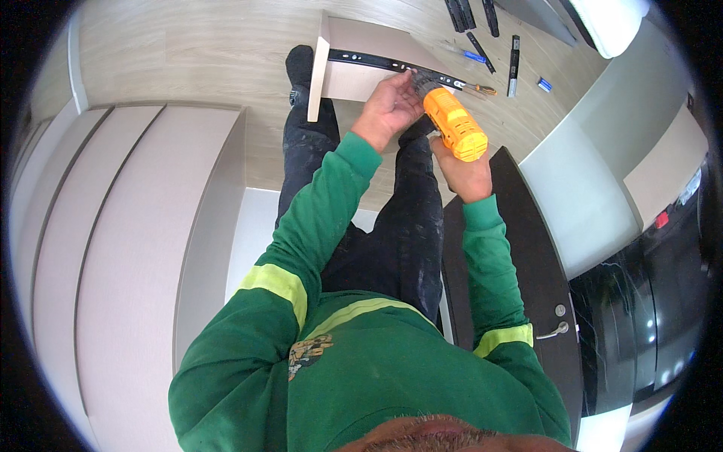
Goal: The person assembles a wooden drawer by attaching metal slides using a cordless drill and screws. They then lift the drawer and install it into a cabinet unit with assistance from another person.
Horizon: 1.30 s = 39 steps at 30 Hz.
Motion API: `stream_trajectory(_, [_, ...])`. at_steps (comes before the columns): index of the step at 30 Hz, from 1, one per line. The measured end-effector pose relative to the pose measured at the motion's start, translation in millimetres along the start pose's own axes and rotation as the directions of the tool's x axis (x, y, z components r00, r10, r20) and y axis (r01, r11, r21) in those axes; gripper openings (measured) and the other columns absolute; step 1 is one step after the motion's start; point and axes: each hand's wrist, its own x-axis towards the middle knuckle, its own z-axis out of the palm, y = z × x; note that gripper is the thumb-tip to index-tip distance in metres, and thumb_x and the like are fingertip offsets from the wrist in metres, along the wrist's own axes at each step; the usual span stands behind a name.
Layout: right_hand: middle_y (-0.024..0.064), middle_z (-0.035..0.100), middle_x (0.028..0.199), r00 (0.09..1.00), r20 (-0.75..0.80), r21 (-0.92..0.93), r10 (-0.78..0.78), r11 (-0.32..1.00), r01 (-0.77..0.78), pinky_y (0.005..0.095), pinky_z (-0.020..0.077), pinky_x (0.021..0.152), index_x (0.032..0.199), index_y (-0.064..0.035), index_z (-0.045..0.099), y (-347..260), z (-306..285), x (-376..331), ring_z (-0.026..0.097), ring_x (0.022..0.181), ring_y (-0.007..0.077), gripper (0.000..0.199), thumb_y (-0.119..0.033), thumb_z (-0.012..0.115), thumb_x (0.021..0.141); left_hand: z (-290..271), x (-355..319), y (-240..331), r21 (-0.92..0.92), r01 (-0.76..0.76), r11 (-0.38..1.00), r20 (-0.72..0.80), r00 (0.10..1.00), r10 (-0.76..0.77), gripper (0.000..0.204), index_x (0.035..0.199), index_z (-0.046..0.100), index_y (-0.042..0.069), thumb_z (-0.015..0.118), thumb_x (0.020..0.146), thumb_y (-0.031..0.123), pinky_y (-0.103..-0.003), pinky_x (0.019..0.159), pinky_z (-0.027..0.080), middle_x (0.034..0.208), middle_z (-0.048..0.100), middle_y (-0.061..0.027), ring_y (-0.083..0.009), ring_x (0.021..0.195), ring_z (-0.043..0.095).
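Pale wood-grain floor (pixel 196 53) fills the top of the view, with light grey flat panels (pixel 113 248) stacked at 9 o'clock and a dark door with a metal lever handle (pixel 556 330) at 4 o'clock. At 12 o'clock a beige board panel (pixel 354 75) stands on its edge between the person's legs, and a black metal drawer slide rail (pixel 376 62) lies along its face. The left hand (pixel 388 105) is closed around the front end of a yellow cordless drill (pixel 454 124), just at the rail. The right hand (pixel 463 172) is clenched on the drill handle below. I judge the drill is rather heavy and stiff, with a hard plastic body, so the handle is the good place to hold it. The rail looks thin, rigid and probably smooth, and it may slip on the board. More black rails (pixel 471 15) and small blue pieces (pixel 474 56) lie on the floor at 1 o'clock, well apart from the hands
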Motion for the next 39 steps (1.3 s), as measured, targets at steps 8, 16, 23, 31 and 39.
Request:
stream_trajectory(8, [0.0159, 0.074, 0.096, 0.997, 0.045, 0.031, -0.068, 0.997, 0.067, 0.0378, 0.0564, 0.079, 0.112, -0.0007, 0.069, -6, 5, -6, 0.072, 0.088, 0.0294, 0.029, -0.015, 0.072, 0.086, -6, -23, 6, -0.074, -0.038, 0.997, -0.036, 0.999, 0.035, 0.019, 0.110, 0.066, 0.003, 0.058, 0.103, 0.018, -0.047, 0.102, 0.052, 0.108, 0.069, -0.0121, -0.0273, 0.106, 0.066])
stream_trajectory(16, [0.0181, 0.072, 0.098, 0.982, 0.028, 0.051, -0.187, 0.981, 0.186, 0.0416, 0.0582, 0.077, 0.108, -0.0032, 0.070, -19, 22, 2, 0.071, 0.087, 0.0363, 0.029, -0.008, 0.073, 0.080, -16, -33, 29, -0.063, -0.083, 0.995, 0.001, 0.997, 0.083, 0.015, 0.107, 0.065, 0.006, 0.057, 0.102, 0.018, -0.045, 0.098, 0.054, 0.105, 0.069, -0.0076, -0.0235, 0.100, 0.066])
stream_trajectory(23, [0.0187, 0.071, 0.105, 0.981, 0.062, 0.072, -0.182, 0.982, 0.177, 0.0418, 0.0580, 0.078, 0.113, -0.0037, 0.068, -35, 29, 7, 0.071, 0.091, 0.0371, 0.033, -0.008, 0.074, 0.080, -18, -40, 44, -0.125, -0.100, 0.987, 0.002, 0.995, 0.101, 0.020, 0.105, 0.066, 0.003, 0.057, 0.104, 0.021, -0.044, 0.098, 0.054, 0.105, 0.071, -0.0112, -0.0257, 0.100, 0.068])
stream_trajectory(31, [0.0182, 0.072, 0.101, 0.972, 0.071, 0.017, -0.223, 0.975, 0.222, 0.0410, 0.0571, 0.079, 0.111, -0.0021, 0.069, -49, 36, 16, 0.071, 0.090, 0.0353, 0.030, -0.009, 0.073, 0.082, -11, -50, 58, -0.120, -0.140, 0.983, -0.016, 0.990, 0.139, 0.022, 0.106, 0.067, 0.004, 0.056, 0.104, 0.022, -0.044, 0.100, 0.053, 0.105, 0.072, -0.0109, -0.0265, 0.101, 0.068])
stream_trajectory(39, [0.0200, 0.071, 0.102, 0.983, 0.075, 0.082, -0.168, 0.983, 0.161, 0.0440, 0.0568, 0.078, 0.113, -0.0027, 0.067, -58, 44, 25, 0.069, 0.094, 0.0411, 0.031, -0.008, 0.072, 0.082, -12, -48, 71, -0.175, -0.148, 0.973, -0.024, 0.989, 0.146, 0.022, 0.106, 0.067, 0.003, 0.056, 0.105, 0.023, -0.045, 0.099, 0.054, 0.106, 0.073, -0.0117, -0.0270, 0.102, 0.069])
